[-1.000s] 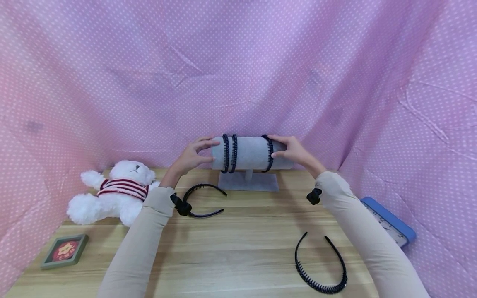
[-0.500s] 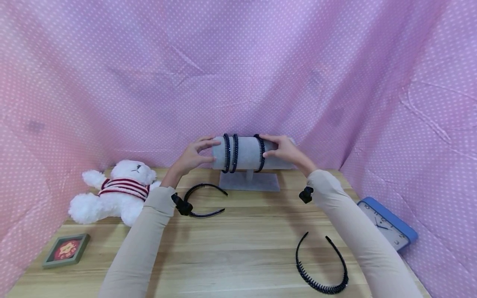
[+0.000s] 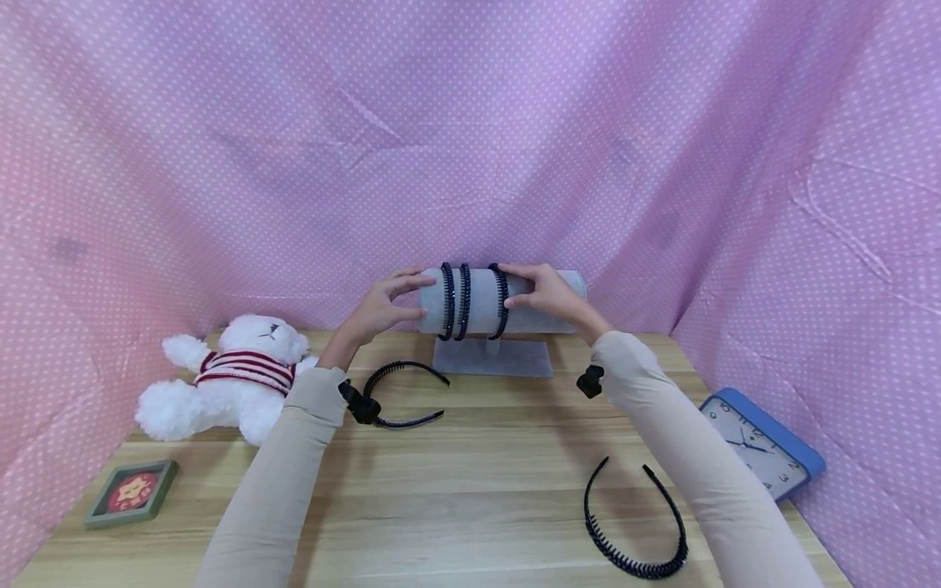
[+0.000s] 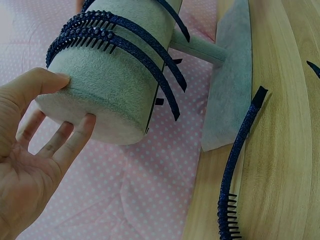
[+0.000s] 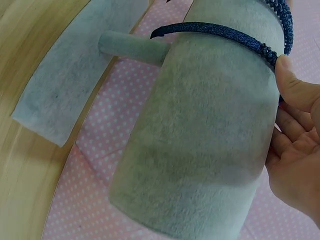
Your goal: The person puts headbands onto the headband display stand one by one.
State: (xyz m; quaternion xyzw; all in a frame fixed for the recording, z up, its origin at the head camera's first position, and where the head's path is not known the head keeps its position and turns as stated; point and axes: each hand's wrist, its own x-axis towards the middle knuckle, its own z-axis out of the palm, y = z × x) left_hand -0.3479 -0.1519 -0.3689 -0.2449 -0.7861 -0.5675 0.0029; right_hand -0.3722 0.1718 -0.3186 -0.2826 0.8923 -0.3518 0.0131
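Observation:
A grey velvet roll display stand [image 3: 481, 304] stands at the back of the table. Two dark blue beaded headbands, an outer one [image 3: 448, 302] and an inner one [image 3: 464, 304], sit side by side near its left end. My left hand [image 3: 378, 309] holds that end, thumb on the rim and fingertips against the end face in the left wrist view. A third headband [image 3: 502, 304] is around the roll near its middle. My right hand [image 3: 550, 294] grips it, the thumb [image 5: 286, 75] on its beaded part and the other fingers behind the roll.
One loose headband [image 3: 382, 372] lies beside my left wrist, another [image 3: 647, 569] at the front right. A white teddy bear [image 3: 243, 408] and a small framed picture [image 3: 132, 492] are on the left. On the right leans a blue clock [image 3: 772, 437]. Pink dotted cloth [image 3: 470, 131] hangs behind.
My right hand has slid the third headband leftward along the roll, from near its right part to about the middle. The left hand has stayed at the left end.

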